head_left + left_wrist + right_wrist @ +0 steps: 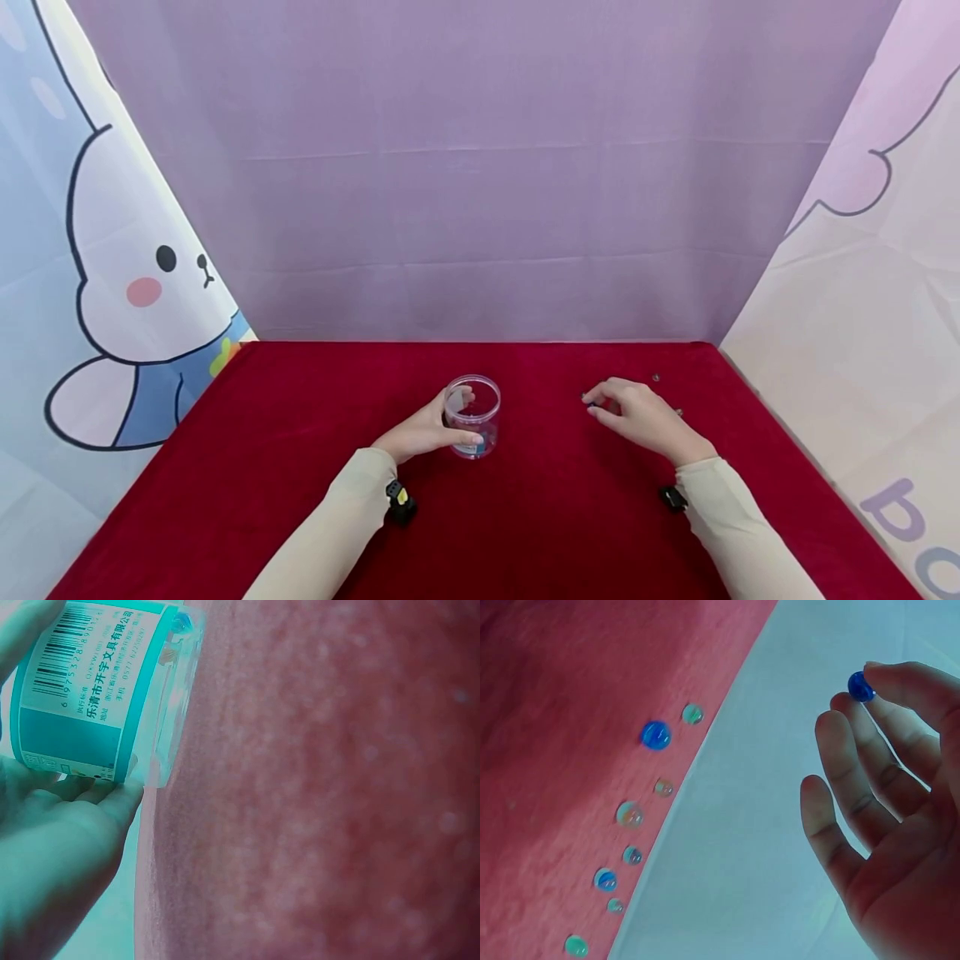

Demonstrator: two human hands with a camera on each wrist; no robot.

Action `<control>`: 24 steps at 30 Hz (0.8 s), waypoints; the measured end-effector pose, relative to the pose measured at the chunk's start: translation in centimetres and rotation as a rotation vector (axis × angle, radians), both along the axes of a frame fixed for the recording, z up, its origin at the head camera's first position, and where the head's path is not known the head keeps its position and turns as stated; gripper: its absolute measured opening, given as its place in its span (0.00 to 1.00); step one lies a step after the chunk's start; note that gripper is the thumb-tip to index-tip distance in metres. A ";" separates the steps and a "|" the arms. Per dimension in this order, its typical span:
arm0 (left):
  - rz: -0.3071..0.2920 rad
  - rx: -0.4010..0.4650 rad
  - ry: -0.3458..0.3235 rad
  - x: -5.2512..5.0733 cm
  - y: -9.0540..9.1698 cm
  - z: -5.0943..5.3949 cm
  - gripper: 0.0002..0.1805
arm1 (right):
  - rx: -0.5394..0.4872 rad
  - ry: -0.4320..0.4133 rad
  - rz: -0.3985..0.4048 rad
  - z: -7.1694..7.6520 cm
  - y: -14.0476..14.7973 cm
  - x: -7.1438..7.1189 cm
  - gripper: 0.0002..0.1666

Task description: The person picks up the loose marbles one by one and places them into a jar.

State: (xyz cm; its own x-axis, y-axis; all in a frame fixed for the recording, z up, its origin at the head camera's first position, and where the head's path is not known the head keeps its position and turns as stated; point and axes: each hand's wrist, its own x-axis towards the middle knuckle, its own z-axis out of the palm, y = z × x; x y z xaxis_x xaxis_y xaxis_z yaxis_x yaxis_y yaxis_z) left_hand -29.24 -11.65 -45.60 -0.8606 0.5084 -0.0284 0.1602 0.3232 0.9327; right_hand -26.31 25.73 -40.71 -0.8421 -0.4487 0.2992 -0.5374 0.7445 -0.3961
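My left hand [431,429] grips a clear plastic jar [489,432] around its side, thumb in front. The jar stands upright with its top uncovered. In the left wrist view a label [75,690] with a barcode wraps it, and a blue marble [182,621] shows through the clear wall near the base. To the right of the jar, my right hand [643,417] hovers over the cloth. It pinches a dark blue marble [861,687] between thumb and forefinger, while the other fingers stay loosely extended.
Several loose marbles lie on the red cloth, among them a larger blue marble [655,735], a green marble [576,946] and a clear orange marble [630,814]. The red cloth [300,408] covers the table. A purple curtain [480,208] hangs behind, with printed sheets at both sides.
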 end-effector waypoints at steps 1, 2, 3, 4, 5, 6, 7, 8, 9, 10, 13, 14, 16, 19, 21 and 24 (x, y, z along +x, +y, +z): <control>0.000 0.000 -0.001 0.0 0.0 0.0 0.51 | -0.004 0.004 0.002 0.0 -0.2 0.0 0.10; 0.000 -0.001 -0.001 0.0 0.0 0.0 0.51 | -0.011 0.006 0.005 0.1 -0.4 0.0 0.10; 0.000 -0.003 0.000 0.0 0.0 0.0 0.51 | -0.017 0.006 0.006 0.1 -0.6 0.0 0.10; 0.001 -0.004 -0.001 0.0 0.0 0.0 0.51 | -0.022 0.006 0.009 0.2 -0.8 0.0 0.10; 0.000 -0.003 -0.002 -0.1 0.0 0.0 0.51 | -0.030 0.005 0.012 0.2 -1.0 0.0 0.10; 0.000 -0.001 -0.003 -0.1 0.0 0.0 0.51 | -0.035 0.005 0.014 0.2 -1.2 -0.1 0.10; 0.001 -0.004 -0.007 -0.1 0.0 0.0 0.51 | -0.040 0.005 0.017 0.2 -1.4 -0.1 0.10; -0.001 -0.002 -0.003 -0.1 0.0 -0.1 0.51 | -0.043 0.004 0.019 0.2 -1.6 -0.1 0.10; -0.002 -0.002 -0.004 -0.1 0.0 -0.1 0.51 | -0.045 0.003 0.022 0.1 -1.7 -0.2 0.10; -0.002 -0.002 -0.005 -0.1 0.0 -0.1 0.51 | -0.049 0.002 0.025 0.1 -1.9 -0.2 0.10; -0.003 -0.001 -0.007 -0.1 -0.1 -0.1 0.51 | -0.053 0.006 0.029 0.1 -2.3 -0.2 0.10; -0.003 0.001 -0.009 0.0 -0.1 -0.1 0.51 | -0.055 0.008 0.031 0.1 -2.5 -0.2 0.11; -0.001 0.000 -0.012 -0.1 -0.1 -0.1 0.52 | -0.061 0.020 0.037 0.1 -2.8 -0.3 0.11; -0.004 0.006 -0.010 -0.1 -0.2 -0.2 0.52 | -0.071 0.046 0.051 0.2 -3.2 -0.3 0.11; -0.005 0.009 -0.007 -0.2 -0.2 -0.3 0.52 | -0.074 0.064 0.058 0.2 -3.5 -0.3 0.11; -0.006 0.011 -0.002 -0.2 -0.2 -0.3 0.51 | -0.080 0.081 0.062 0.2 -4.0 -0.4 0.11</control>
